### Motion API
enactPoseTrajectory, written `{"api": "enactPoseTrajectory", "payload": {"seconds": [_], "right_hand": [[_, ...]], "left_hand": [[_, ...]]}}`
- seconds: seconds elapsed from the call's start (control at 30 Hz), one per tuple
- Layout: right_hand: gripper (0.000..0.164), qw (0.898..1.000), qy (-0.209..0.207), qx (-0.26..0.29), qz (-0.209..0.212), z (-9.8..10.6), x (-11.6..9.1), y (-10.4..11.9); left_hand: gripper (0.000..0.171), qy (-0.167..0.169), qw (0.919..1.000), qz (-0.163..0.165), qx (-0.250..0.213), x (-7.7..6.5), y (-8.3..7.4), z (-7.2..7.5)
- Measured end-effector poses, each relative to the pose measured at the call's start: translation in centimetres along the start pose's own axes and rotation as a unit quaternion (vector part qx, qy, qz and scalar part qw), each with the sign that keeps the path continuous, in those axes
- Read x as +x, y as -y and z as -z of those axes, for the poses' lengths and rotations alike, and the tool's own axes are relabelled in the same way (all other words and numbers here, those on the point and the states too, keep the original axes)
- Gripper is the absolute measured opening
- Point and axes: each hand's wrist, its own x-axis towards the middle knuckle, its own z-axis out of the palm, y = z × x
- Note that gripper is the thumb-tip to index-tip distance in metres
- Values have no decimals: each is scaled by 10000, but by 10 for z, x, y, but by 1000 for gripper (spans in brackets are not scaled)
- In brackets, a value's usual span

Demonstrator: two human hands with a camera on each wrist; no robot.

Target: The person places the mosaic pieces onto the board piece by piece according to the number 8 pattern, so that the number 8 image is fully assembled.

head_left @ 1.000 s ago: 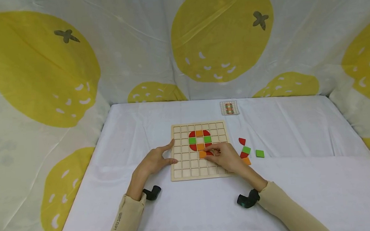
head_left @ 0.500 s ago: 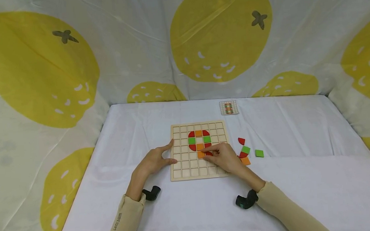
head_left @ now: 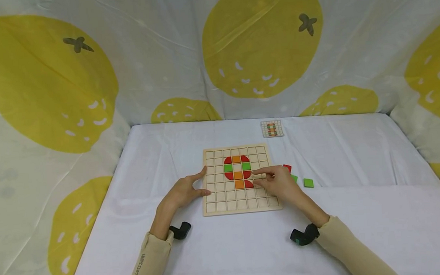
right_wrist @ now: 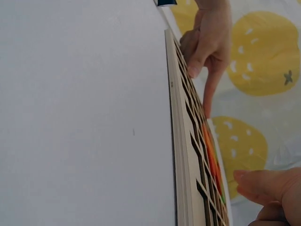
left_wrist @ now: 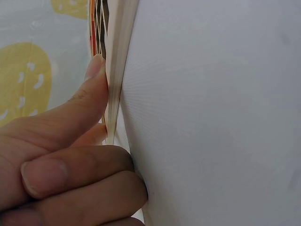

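A square wooden grid board [head_left: 221, 196] lies on the white-covered table. Set in its cells are red rounded pieces [head_left: 228, 176], orange squares [head_left: 239, 184] and green squares [head_left: 246, 166], with a red quarter piece [head_left: 249, 184] in the lowest filled row. My left hand [head_left: 181, 192] rests at the board's left edge, index finger and thumb stretched out and touching the rim; its other fingers are curled in the left wrist view. Over the board's right part hovers my right hand [head_left: 277, 182], thumb and index finger apart with nothing between them.
Right of the board lie loose pieces, among them a red one [head_left: 287, 168] and a green square [head_left: 308, 183]; my right hand hides some. A small pattern card [head_left: 272, 129] lies behind the board. Lemon-print cloth [head_left: 178, 72] hangs behind the table.
My right hand has let go of the red quarter piece, which stays in its cell beside the lower orange square. The hand has moved right, its fingers parting. My left hand has stayed put.
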Motion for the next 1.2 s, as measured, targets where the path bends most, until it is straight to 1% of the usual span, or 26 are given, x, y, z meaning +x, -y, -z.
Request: {"api": "enactPoseTrajectory", "payload": {"seconds": [0.2,0.4,0.67,0.93,1.2], "right_hand": [[27,9997,-154,77,-154,21,-5,-14],[30,9984,-378,-267,-330,40,-12,-31],[30,9954,-652,-496,-503,63,-24,-49],[28,9943,-627,-766,-393,73,-35,-62],[26,9928,-570,-945,-457,73,-38,-68]], "left_hand": [[88,4,10000,14,-42,0,0,0],[87,22,10000,42,-62,0,-1,0],[87,28,9999,108,-44,0,-2,1],[87,-8,10000,67,-26,0,-2,1],[87,-5,10000,52,-34,-1,-2,1]]}}
